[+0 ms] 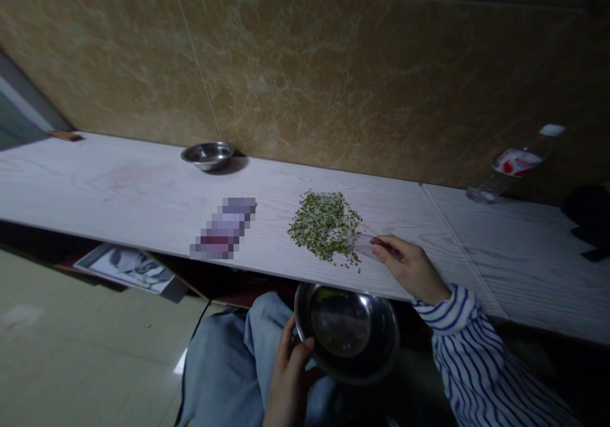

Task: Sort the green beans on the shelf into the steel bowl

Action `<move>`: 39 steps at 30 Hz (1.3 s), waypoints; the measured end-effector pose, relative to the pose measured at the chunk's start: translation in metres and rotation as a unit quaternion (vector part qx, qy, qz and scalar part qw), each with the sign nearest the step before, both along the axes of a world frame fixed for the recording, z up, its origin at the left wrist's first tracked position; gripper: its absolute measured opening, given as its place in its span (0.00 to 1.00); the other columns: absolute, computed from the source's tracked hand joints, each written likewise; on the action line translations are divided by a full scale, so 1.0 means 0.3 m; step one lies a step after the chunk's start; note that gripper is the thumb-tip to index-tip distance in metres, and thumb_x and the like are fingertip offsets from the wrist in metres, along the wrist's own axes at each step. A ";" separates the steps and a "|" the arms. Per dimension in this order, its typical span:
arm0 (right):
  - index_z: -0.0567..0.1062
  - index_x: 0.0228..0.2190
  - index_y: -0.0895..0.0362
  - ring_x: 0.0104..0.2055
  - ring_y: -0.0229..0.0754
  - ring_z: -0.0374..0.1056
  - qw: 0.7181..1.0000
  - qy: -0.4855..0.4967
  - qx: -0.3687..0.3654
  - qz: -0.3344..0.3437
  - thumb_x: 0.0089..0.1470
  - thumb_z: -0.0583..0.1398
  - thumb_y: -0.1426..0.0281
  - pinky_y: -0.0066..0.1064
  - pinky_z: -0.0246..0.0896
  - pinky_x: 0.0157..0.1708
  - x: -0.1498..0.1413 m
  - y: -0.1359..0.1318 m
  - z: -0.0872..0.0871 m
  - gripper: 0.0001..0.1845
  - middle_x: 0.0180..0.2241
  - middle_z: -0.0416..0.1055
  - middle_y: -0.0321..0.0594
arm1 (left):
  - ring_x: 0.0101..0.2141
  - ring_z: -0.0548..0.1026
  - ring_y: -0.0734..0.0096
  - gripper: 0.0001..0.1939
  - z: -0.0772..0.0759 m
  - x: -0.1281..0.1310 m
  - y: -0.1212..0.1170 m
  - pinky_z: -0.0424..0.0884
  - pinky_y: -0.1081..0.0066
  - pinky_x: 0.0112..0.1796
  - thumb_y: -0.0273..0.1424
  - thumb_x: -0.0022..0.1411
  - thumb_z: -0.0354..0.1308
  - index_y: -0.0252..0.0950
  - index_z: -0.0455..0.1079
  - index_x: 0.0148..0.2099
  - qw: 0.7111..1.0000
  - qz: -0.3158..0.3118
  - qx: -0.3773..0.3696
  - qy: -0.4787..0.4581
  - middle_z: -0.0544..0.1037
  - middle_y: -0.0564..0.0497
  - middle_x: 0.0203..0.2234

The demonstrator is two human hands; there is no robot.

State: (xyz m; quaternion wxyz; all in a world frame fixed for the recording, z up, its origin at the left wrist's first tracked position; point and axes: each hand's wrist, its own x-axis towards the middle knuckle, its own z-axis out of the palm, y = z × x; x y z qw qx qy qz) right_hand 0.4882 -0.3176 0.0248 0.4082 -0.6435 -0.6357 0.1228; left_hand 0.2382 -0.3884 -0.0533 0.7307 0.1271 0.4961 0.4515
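Note:
Green beans that look like mung beans, mixed with white grains, lie in a loose pile (324, 227) on the white wood-grain tabletop. My right hand (410, 265) is closed round the reddish handle of a spoon (365, 244), which looks partly see-through. The spoon's head touches the right side of the pile, and its exact shape is blurred. Below the table's front edge, my left hand (293, 363) grips the left rim of a steel bowl (355, 332), tilted above my lap. A few green beans show inside the bowl near its upper rim.
A smaller steel bowl (208, 155) stands by the wall. A pixelated flat object (223, 229) lies left of the pile. At the right stands a clear bottle (512, 163) with a white cap. Beneath the tabletop, a shelf holds an open box (133, 268).

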 end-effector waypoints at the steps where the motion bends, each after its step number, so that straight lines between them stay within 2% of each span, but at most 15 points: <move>1: 0.80 0.37 0.55 0.39 0.47 0.76 1.000 0.001 0.005 -0.008 0.57 0.59 0.61 0.36 0.72 0.40 0.010 -0.007 -0.004 0.14 0.36 0.81 0.43 | 0.50 0.76 0.47 0.43 0.000 -0.001 0.000 0.76 0.60 0.40 0.35 0.50 0.64 0.43 0.59 0.68 1.000 -0.001 0.001 0.000 0.75 0.40 0.57; 12: 0.80 0.39 0.55 0.41 0.49 0.77 0.997 -0.036 -0.001 -0.072 0.58 0.59 0.60 0.40 0.72 0.44 0.078 -0.063 -0.039 0.15 0.39 0.81 0.44 | 0.48 0.77 0.49 0.39 0.003 -0.001 -0.005 0.75 0.60 0.42 0.36 0.51 0.64 0.41 0.61 0.65 1.000 -0.015 0.020 0.005 0.77 0.40 0.53; 17: 0.80 0.39 0.55 0.40 0.48 0.77 0.998 -0.037 -0.016 -0.048 0.58 0.58 0.60 0.37 0.72 0.41 0.073 -0.065 -0.037 0.15 0.38 0.81 0.43 | 0.47 0.77 0.52 0.40 0.001 0.000 -0.005 0.75 0.62 0.40 0.35 0.52 0.63 0.41 0.58 0.67 1.000 -0.014 0.011 0.010 0.76 0.41 0.53; 22: 0.80 0.38 0.55 0.40 0.47 0.77 0.999 -0.031 -0.021 -0.025 0.58 0.59 0.61 0.35 0.73 0.41 0.055 -0.093 -0.025 0.14 0.37 0.81 0.42 | 0.48 0.76 0.51 0.37 0.007 -0.003 -0.006 0.75 0.65 0.35 0.36 0.52 0.63 0.40 0.61 0.64 1.000 -0.020 0.019 0.012 0.76 0.40 0.53; 30: 0.80 0.39 0.54 0.41 0.46 0.77 0.999 -0.035 -0.025 -0.030 0.60 0.59 0.61 0.34 0.72 0.43 0.061 -0.105 -0.032 0.14 0.39 0.81 0.42 | 0.48 0.77 0.48 0.43 0.014 -0.002 -0.007 0.76 0.62 0.35 0.37 0.50 0.64 0.38 0.58 0.67 1.000 -0.017 0.018 0.006 0.77 0.38 0.52; 39: 0.80 0.38 0.55 0.40 0.47 0.77 0.999 -0.024 -0.028 -0.015 0.59 0.59 0.61 0.34 0.73 0.41 0.021 -0.136 -0.028 0.13 0.37 0.81 0.42 | 0.48 0.77 0.48 0.40 0.018 0.000 -0.010 0.76 0.62 0.37 0.35 0.50 0.65 0.39 0.61 0.66 1.000 -0.011 0.016 0.002 0.77 0.39 0.52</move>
